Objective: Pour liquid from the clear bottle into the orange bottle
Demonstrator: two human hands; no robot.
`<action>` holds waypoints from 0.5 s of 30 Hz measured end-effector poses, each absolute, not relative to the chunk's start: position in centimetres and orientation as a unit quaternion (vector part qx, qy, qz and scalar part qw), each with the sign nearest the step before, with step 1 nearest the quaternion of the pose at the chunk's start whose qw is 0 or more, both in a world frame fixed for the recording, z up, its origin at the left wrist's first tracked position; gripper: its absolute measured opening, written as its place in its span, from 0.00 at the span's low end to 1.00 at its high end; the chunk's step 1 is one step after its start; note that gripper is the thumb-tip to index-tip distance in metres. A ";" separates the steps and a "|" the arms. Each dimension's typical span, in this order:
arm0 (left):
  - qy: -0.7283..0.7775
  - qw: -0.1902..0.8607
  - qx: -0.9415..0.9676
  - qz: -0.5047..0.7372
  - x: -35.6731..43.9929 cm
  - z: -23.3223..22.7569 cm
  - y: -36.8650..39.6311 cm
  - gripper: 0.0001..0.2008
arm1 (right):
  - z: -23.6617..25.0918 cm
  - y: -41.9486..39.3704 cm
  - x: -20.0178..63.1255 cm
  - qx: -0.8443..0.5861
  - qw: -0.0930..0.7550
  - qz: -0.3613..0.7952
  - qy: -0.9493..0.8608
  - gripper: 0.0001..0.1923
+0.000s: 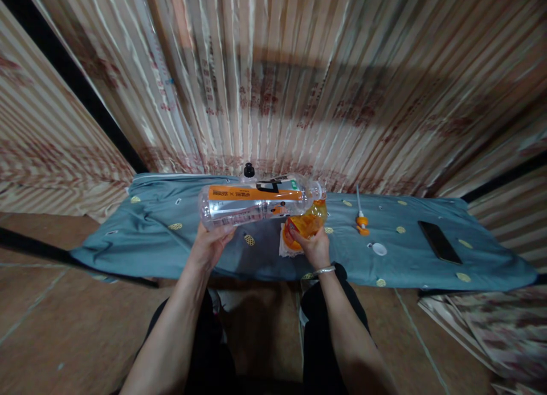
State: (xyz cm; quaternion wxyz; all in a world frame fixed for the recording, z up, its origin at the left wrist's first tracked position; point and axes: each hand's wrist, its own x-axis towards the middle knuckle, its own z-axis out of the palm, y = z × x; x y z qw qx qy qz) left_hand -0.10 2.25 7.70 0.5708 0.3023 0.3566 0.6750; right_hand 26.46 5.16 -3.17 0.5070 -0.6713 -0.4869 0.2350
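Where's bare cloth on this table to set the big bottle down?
Widest free patch: the left part of the blue cloth, between its left edge and the left hand. A smaller one lies between the white cap and the phone. The middle is crowded: clear bottle, orange bottle in the right hand, pump nozzle beside it.

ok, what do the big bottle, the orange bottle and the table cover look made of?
Big bottle: clear glossy plastic, apparently; you see through its wall, and an orange printed label wraps it. Left hand holds its base.
Orange bottle: translucent orange plastic, likely, with shiny highlights; right hand grips it.
Table cover: soft matte teal fabric, judging by folds and wrinkles, with a small yellow print.
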 end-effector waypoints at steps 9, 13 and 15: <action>0.349 0.567 0.313 0.677 -0.1 7.9 2.3 0.21 | -3.6 5.2 26.6 -0.646 0.519 0.253 -0.498 0.36; 0.346 0.568 0.319 0.676 -0.2 7.8 2.3 0.21 | -4.4 5.5 26.7 -0.615 0.542 0.262 -0.509 0.36; 0.348 0.568 0.318 0.674 -0.2 7.8 2.3 0.21 | -4.7 5.6 26.8 -0.612 0.542 0.256 -0.517 0.35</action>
